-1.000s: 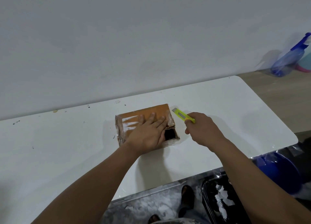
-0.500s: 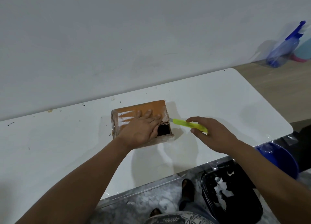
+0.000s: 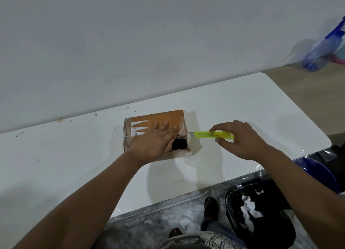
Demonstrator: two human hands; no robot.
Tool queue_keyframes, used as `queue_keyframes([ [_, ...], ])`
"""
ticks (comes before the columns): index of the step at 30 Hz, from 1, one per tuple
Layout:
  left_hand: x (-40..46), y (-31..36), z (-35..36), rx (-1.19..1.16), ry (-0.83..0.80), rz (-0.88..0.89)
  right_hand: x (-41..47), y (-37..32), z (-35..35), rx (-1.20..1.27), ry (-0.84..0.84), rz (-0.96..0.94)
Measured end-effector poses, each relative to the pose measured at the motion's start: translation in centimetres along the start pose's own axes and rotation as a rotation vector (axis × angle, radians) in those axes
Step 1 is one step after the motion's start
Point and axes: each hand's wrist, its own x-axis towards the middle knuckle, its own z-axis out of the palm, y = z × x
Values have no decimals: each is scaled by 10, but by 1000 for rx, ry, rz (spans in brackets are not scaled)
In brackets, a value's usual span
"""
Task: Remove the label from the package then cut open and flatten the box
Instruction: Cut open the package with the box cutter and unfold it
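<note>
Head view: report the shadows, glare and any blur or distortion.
Head view: soft shadows fall toward the camera from the left hand and box on the white table; the right hand holding the yellow cutter is fairly sharp; the spray bottle at the frame edge is blurred and stretched by the wide lens; faint glare on the table's front rim.

A second ago my right hand (image 3: 240, 139) gripped the yellow cutter (image 3: 213, 134) in a fist with its tip raised toward the upper left of the frame. Now the cutter lies level, pinched between thumb and fingers, its blade touching the right edge of the box (image 3: 158, 120).
</note>
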Motion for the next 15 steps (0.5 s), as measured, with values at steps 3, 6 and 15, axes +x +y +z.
queue_keyframes([
  [3, -1, 0, 2, -42, -12, -18, 1, 4, -1, -5, -10, -17],
  [6, -3, -1, 2, -97, -30, -31, 5, 4, 4, -16, -35, -45],
  [15, -8, -4, 3, -200, -9, -31, 14, 6, 4, -27, -72, -60],
])
